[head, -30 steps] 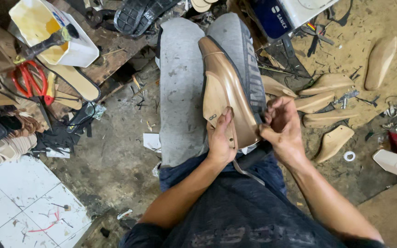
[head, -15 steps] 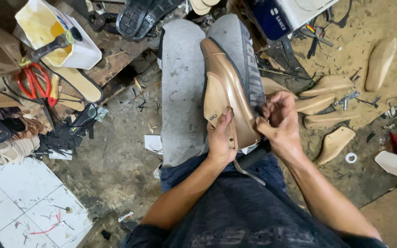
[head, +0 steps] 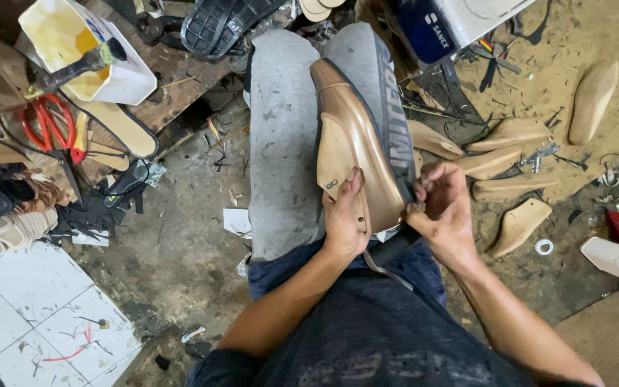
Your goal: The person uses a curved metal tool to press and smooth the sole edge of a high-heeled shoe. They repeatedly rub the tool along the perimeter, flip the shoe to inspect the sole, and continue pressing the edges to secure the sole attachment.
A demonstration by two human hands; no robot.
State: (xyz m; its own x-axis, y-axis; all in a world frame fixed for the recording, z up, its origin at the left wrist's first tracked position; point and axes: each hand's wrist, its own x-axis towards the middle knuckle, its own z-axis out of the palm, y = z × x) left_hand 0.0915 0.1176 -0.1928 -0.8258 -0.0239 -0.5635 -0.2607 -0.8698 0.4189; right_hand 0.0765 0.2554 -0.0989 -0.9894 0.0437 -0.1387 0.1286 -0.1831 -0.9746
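Since the earlier frames, little had moved: the right hand (head: 444, 208) had shifted slightly lower along the shoe's edge, while the left hand (head: 345, 218) stayed clamped where it was.

The tan leather shoe upper stretched on a pale wooden last (head: 356, 150) lay sole-side up along the person's right thigh, on the grey trouser legs (head: 281, 143). The left hand gripped its heel end, fingers wrapped over the wood. The right hand was closed in a pinch at the shoe's rim; what it pinched was too small to make out, possibly a tack or a fold of leather. A dark strap (head: 395, 247) ran under both hands, its ends hidden beneath the wrists and the dark blue shirt (head: 367, 337).

The heel of the shoe was covered by the left palm, and the toe nearly reached the knees. The feet were cut off by the top edge.

The floor (head: 180, 236) was dirty bare concrete littered with scraps, giving way to white tiles (head: 30, 308) at lower left. To the right lay several bare wooden lasts (head: 510, 132) on dusty ground. At upper left stood a white plastic tub with yellow glue (head: 80, 50), a brush handle resting in it, and red-handled scissors (head: 48, 125) beside pale insoles (head: 120, 125). A black rubber sole (head: 216, 25) lay near the top.
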